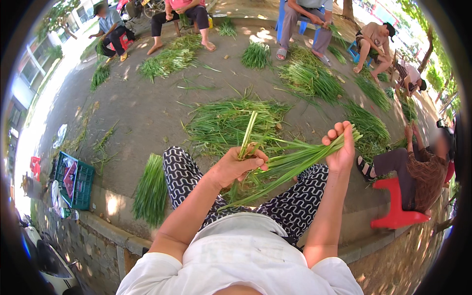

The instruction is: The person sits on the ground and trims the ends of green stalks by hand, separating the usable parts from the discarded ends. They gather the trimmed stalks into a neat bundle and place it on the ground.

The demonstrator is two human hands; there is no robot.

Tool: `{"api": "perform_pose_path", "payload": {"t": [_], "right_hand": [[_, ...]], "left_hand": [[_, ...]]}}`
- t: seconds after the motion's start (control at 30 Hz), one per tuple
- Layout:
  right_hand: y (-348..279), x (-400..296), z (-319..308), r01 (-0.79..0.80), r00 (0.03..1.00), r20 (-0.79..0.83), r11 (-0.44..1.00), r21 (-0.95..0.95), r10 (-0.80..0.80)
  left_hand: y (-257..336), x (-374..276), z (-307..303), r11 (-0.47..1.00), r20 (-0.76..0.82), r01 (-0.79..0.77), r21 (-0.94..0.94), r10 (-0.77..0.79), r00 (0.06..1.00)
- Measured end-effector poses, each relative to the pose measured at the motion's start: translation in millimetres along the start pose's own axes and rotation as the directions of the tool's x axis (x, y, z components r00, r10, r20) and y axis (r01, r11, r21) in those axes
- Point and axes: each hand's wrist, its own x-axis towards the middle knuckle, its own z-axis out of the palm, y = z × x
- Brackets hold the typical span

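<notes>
My left hand [238, 166] is closed around a few pale stalks that point up, with some dry brownish leaf among its fingers. Raised to the right, my right hand [341, 147] grips a bunch of long green leafy stalks [295, 158], like garlic chives; their pale ends show by its fingers and the leaves trail down left past my left hand. A large loose heap of the same greens [228, 125] lies on the ground in front of my knees. Beside my left knee lies a neater bundle [151, 191] with its leaves towards me.
A teal plastic crate [83, 184] holding bags stands at the left, a plastic bottle [69, 213] near it. At the right a person [424, 177] sits on a red plastic stool [396, 217]. Several seated people and more piles of greens [313, 79] are farther off. A kerb [110, 232] runs behind me.
</notes>
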Motion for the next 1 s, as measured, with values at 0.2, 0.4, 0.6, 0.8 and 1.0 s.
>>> {"api": "perform_pose_path", "payload": {"t": [0.2, 0.4, 0.6, 0.8, 1.0], "right_hand": [[40.6, -18.9, 36.8, -0.214, 0.936, 0.121, 0.808, -0.549, 0.330], [57.1, -32.4, 52.9, -0.275, 0.922, 0.103, 0.816, -0.508, 0.374], [58.4, -30.5, 59.7, -0.343, 0.903, 0.076, 0.818, -0.462, 0.422], [65.3, -30.9, 57.5, -0.364, 0.914, 0.017, 0.836, -0.410, 0.406], [75.1, -28.6, 48.3, -0.306, 0.944, -0.034, 0.830, -0.466, 0.329]], "left_hand": [[1.9, 3.7, 2.9, 0.999, 0.005, 0.020, 0.033, -0.020, 1.000], [-8.9, 12.5, -0.6, 0.978, -0.081, -0.069, 0.199, 0.087, 0.993], [-35.1, 27.7, -2.4, 0.864, -0.223, -0.202, 0.461, 0.333, 0.916], [-35.0, 28.1, 7.2, 0.485, -0.239, -0.087, 0.870, 0.570, 0.786], [-39.4, 26.3, 8.8, 0.311, -0.114, -0.139, 0.940, 0.671, 0.732]]}}
